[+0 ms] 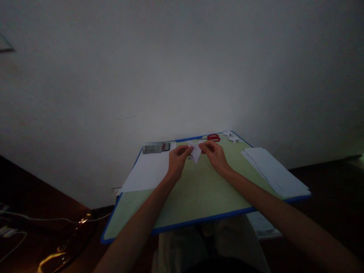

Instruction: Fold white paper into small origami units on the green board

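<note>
Head view: I see the folded paper [195, 153] between both hands, over the pale green tabletop [199, 193].
Left hand [178, 157]: pinching one upper side, thumb showing.
Right hand [215, 154]: pinching the opposite side.
Handling: I'd judge it light, crisp along creases, easily crushed.
Hold: I'd favour the upper side corners, lightly.
Shape: white, tapering to a downward point; finer folds too small to tell.
Nearby textures: flat, layered paper stack [273, 168]; glossy red scissors handles [214, 137].
</note>
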`<act>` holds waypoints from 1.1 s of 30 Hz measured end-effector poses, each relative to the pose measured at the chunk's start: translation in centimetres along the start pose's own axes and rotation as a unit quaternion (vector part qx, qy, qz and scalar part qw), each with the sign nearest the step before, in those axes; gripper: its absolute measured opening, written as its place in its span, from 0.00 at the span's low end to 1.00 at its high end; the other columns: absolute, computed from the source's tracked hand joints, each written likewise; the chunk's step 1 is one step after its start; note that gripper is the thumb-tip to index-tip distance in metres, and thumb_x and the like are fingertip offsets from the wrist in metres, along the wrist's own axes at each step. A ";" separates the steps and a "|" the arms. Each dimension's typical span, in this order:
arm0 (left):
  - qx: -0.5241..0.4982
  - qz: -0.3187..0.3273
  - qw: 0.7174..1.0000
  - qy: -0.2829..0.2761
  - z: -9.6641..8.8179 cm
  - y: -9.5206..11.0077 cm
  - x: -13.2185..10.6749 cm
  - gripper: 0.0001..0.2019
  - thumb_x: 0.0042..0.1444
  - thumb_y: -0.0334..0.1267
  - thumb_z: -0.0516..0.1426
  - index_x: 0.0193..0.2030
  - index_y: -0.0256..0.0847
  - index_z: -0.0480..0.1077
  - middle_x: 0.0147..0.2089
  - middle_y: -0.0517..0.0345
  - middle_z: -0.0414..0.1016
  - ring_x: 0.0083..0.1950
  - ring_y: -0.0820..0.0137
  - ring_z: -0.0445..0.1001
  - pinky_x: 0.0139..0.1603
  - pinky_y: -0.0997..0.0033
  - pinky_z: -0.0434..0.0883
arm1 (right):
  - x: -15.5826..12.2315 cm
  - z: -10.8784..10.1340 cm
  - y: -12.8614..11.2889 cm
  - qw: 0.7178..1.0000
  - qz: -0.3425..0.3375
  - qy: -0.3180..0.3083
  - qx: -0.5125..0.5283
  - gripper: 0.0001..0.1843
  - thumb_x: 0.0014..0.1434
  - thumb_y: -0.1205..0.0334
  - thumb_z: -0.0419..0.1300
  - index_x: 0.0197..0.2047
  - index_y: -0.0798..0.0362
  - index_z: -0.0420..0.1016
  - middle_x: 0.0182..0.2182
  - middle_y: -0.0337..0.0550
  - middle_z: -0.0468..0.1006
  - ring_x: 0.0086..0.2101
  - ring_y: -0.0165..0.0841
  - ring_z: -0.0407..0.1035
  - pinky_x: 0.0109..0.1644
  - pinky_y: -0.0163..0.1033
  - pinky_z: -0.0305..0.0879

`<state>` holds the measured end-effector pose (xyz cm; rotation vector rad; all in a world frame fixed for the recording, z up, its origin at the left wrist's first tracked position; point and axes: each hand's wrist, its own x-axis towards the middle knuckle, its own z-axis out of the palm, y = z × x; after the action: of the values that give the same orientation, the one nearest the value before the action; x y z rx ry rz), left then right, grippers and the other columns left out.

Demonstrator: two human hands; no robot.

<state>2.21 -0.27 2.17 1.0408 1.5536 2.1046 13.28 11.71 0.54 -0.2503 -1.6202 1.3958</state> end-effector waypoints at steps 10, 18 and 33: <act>0.095 -0.007 0.994 -0.048 -0.5 0.3 0.2 0.22 0.50 0.51 0.69 0.46 0.38 0.77 0.44 0.47 0.81 0.40 0.64 0.78 0.36 0.67 0.73 | 0.3 0.0 0.1 0.996 0.041 0.049 0.060 0.20 0.50 0.45 0.73 0.35 0.51 0.75 0.29 0.41 0.81 0.32 0.36 0.77 0.38 0.40 0.70; -0.019 -0.049 0.998 -0.035 -0.5 -0.1 0.1 0.28 0.41 0.47 0.74 0.46 0.35 0.75 0.31 0.55 0.80 0.33 0.68 0.78 0.42 0.64 0.76 | 0.1 0.4 0.3 0.989 0.103 0.014 0.109 0.26 0.43 0.47 0.76 0.32 0.49 0.66 0.29 0.39 0.82 0.33 0.35 0.77 0.41 0.40 0.70; -0.007 -0.029 0.999 -0.044 -0.2 0.0 -0.1 0.18 0.44 0.48 0.73 0.35 0.37 0.80 0.32 0.54 0.81 0.33 0.71 0.76 0.40 0.68 0.75 | -0.1 0.3 0.0 0.999 -0.006 -0.041 -0.030 0.19 0.55 0.43 0.68 0.31 0.51 0.74 0.29 0.39 0.77 0.32 0.34 0.71 0.39 0.40 0.67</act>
<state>2.17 -0.48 2.07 1.0561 1.5082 2.0009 13.14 11.45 0.48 -0.2201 -1.7307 1.3650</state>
